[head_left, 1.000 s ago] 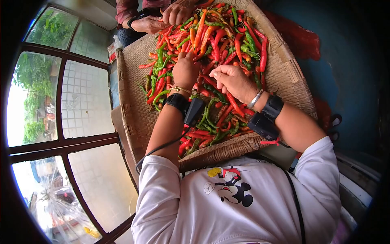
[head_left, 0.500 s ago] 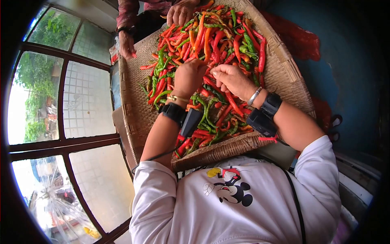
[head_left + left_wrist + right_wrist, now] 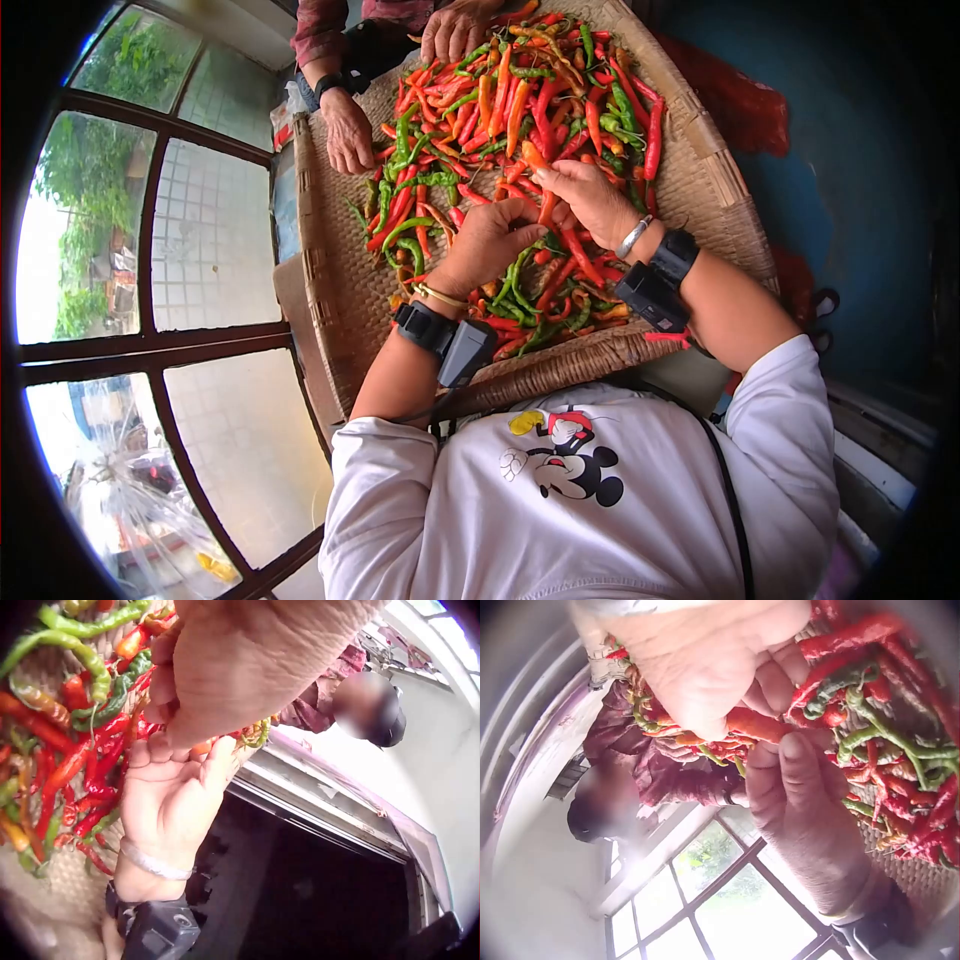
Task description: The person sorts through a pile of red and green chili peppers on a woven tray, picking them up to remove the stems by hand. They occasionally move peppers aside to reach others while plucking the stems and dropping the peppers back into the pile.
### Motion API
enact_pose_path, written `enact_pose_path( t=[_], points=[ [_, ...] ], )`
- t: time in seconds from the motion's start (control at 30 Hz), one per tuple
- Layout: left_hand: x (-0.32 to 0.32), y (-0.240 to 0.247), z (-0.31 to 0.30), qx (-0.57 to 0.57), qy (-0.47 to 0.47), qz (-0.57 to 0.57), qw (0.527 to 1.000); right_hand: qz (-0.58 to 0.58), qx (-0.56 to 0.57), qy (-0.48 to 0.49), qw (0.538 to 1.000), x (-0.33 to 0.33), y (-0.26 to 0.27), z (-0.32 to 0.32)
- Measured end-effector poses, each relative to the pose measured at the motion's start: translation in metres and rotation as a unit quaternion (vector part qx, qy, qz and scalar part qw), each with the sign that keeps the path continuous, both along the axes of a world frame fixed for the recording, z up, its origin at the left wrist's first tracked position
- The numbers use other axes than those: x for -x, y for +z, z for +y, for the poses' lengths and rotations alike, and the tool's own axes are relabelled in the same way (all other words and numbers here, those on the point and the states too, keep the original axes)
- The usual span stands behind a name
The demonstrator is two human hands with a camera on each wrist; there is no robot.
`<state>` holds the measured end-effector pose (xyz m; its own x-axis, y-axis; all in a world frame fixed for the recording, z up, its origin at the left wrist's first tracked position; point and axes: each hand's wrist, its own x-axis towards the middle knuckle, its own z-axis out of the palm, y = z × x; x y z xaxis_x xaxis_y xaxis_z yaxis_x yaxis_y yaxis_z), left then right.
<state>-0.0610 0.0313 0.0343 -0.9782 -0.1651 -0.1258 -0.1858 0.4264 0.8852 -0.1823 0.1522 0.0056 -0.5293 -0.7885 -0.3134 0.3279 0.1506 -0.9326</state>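
An orange-red pepper (image 3: pixel 534 156) (image 3: pixel 756 725) passes through the curled fingers of my right hand (image 3: pixel 595 205) (image 3: pixel 169 802) (image 3: pixel 705 667), its upper end sticking out past the thumb. My left hand (image 3: pixel 488 242) (image 3: pixel 262 660) (image 3: pixel 810 802) is close beside it, thumb and forefinger pinching the pepper's other end in the right wrist view. Under both hands lies a heap of red, green and orange peppers (image 3: pixel 500 110) (image 3: pixel 56 776) (image 3: pixel 900 750) on a woven tray (image 3: pixel 325 250). The fingertips partly hide the pepper's lower end.
Another person's hand (image 3: pixel 347 130) hangs over the tray's left edge, and their other hand (image 3: pixel 455 35) rests at the heap's far side. A window (image 3: pixel 215 240) stands at the left. A red bag (image 3: pixel 735 100) lies beyond the tray's right rim.
My left hand has moved down and toward my right hand, its wrist turning. An orange-red pepper now shows in my right hand. The other person's hand left the heap for the tray's left side.
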Motion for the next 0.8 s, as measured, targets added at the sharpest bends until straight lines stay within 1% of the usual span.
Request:
enact_pose_path(
  t=[0.03,0.07,0.13,0.2,0.27,0.33,0.47,0.53,0.57,0.63,0.73,0.8],
  points=[
    [-0.001,0.002,-0.001,-0.006,-0.017,-0.025,1.0,0.0,-0.001,0.0,1.0,0.0,-0.001,0.0],
    [-0.002,-0.001,-0.003,-0.008,-0.017,-0.026,0.999,-0.015,0.009,0.001,1.0,0.001,-0.003,0.001],
    [-0.003,-0.011,-0.006,-0.013,-0.046,-0.008,0.999,-0.03,0.017,0.001,0.999,0.0,-0.003,0.001],
    [-0.002,-0.016,-0.008,-0.015,-0.048,-0.019,0.999,-0.051,0.029,0.008,0.998,-0.001,-0.001,0.0],
    [-0.002,-0.017,-0.009,-0.017,-0.049,-0.031,0.998,-0.04,0.02,0.013,0.999,-0.001,0.002,0.001],
    [-0.001,-0.017,-0.012,0.077,-0.091,-0.052,0.991,-0.029,0.013,0.018,0.999,-0.002,0.002,0.001],
    [-0.001,-0.01,-0.006,0.106,-0.097,-0.048,0.989,0.005,0.003,0.03,1.0,-0.002,0.0,-0.001],
    [0.0,-0.011,0.001,0.039,-0.021,0.018,0.999,0.012,0.003,0.031,0.999,-0.002,-0.003,-0.001],
    [0.001,-0.012,0.001,0.039,-0.021,0.017,0.999,0.014,0.013,0.034,0.999,-0.001,-0.004,-0.002],
    [0.002,-0.016,0.001,-0.014,0.018,0.004,1.0,0.015,0.024,0.038,0.999,-0.001,-0.005,-0.001],
    [0.002,-0.021,-0.001,-0.003,0.026,-0.016,1.0,0.024,0.017,0.036,0.999,-0.002,0.0,0.0],
    [0.0,-0.014,0.0,-0.013,0.012,-0.028,0.999,0.018,0.028,-0.001,0.999,-0.005,0.005,0.0]
  ],
)
